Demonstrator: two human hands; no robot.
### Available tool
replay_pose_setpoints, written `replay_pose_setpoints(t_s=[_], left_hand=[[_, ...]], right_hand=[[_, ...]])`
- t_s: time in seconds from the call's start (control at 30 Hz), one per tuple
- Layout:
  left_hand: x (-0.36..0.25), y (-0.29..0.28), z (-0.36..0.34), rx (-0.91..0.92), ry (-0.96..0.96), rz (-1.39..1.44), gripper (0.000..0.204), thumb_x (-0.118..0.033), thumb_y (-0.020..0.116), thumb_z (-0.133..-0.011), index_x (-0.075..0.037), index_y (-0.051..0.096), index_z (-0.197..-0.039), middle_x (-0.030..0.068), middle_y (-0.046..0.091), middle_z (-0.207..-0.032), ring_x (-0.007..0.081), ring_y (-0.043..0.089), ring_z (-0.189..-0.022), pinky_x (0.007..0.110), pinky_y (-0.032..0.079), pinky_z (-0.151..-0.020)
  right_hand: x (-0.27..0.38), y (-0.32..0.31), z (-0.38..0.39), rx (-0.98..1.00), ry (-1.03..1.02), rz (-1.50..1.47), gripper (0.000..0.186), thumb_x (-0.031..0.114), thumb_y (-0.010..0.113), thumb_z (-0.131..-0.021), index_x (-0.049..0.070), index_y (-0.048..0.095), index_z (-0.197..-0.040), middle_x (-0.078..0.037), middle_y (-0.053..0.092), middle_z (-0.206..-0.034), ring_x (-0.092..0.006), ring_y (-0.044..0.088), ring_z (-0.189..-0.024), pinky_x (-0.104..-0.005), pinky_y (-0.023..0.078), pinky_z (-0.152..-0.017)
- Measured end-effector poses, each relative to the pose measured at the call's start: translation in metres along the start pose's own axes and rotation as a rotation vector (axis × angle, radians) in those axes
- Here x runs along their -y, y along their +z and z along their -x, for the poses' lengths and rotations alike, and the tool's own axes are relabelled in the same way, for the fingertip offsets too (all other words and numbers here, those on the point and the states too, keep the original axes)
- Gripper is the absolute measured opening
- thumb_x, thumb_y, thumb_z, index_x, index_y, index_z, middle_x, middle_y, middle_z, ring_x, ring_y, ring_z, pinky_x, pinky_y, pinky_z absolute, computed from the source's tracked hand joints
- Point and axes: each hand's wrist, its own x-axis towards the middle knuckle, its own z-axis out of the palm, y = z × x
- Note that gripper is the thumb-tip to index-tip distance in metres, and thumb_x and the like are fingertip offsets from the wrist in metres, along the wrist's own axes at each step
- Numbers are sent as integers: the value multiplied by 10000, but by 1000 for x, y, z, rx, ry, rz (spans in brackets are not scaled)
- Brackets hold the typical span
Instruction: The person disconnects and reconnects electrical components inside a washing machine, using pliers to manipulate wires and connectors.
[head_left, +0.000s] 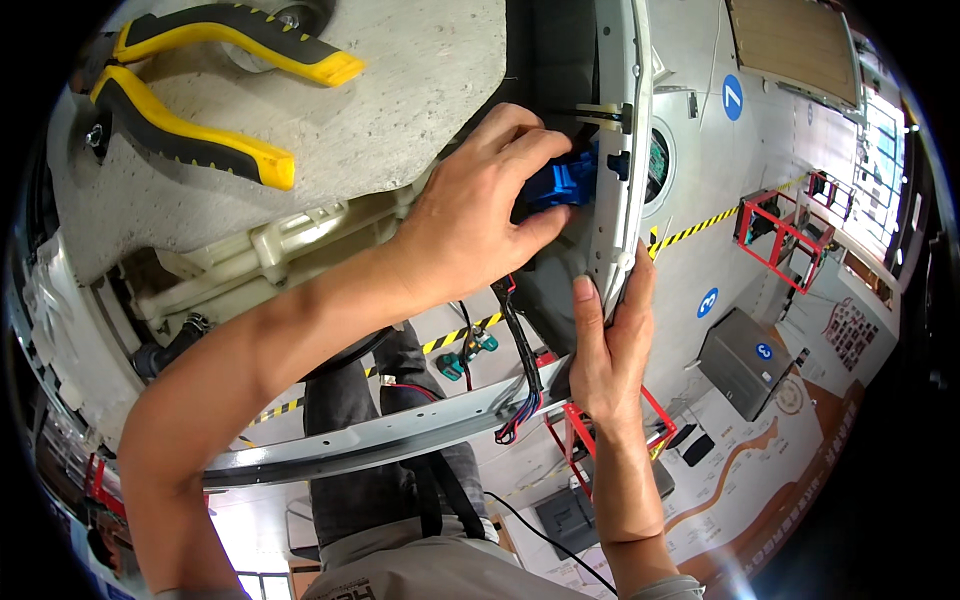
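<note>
My left hand (475, 205) reaches into an opened appliance, its fingers and thumb curled around a blue plastic part (567, 180) against the inner side of a metal panel. The part is half hidden by the fingers, and its exact kind does not show. My right hand (612, 350) grips the panel's edge (618, 215) near the corner, thumb inside and fingers outside. Below my left hand hangs a black-wrapped wiring harness (517, 340), its coloured wires loose over the metal front rail (390, 436).
Pliers (205, 95) with yellow and black handles lie on a concrete counterweight (420, 90) at upper left. Beneath it is a cream plastic tub (275, 250). A green power drill (467, 357) lies on the floor. Beyond the panel stand red metal frames (785, 240) and a grey box (745, 362).
</note>
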Motion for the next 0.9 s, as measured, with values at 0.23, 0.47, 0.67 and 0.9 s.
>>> replay_pose_setpoints(t_s=[0.23, 0.47, 0.67, 0.9], left_hand=[[-2, -2, -4, 39, -63, 33, 448, -40, 815, -747, 0, 587, -1130, 134, 581, -1133, 289, 639, -972, 380, 528, -810], [1, -3, -2, 51, -83, 16, 452, -52, 811, -769, -5, 541, -1128, 133, 586, -1124, 304, 638, -970, 375, 526, -847], [2, -5, 6, 27, -214, 8, 498, -97, 813, -800, 3, 509, -1182, 152, 594, -1130, 277, 641, -988, 369, 530, -867], [-8, -16, 7, 55, -291, 51, 479, -88, 785, -823, 2, 503, -1200, 125, 622, -1062, 213, 644, -963, 349, 523, -883]], right_hand=[[2, -1, -1, 2, 5, 12, 563, 175, 568, -1000, -67, 343, -1454, -277, 575, -1198, -372, 612, -1068, -432, 477, -935], [0, -1, -1, -4, -3, 16, 558, 170, 567, -1000, -73, 345, -1450, -282, 578, -1193, -376, 614, -1065, -432, 478, -935], [-3, 0, -2, -18, -44, 22, 566, 174, 574, -998, -80, 342, -1448, -291, 578, -1202, -389, 616, -1079, -429, 477, -945], [1, 3, 1, -1, 29, -33, 581, 99, 582, -949, -57, 346, -1457, -276, 607, -1188, -361, 628, -1080, -413, 475, -957]])
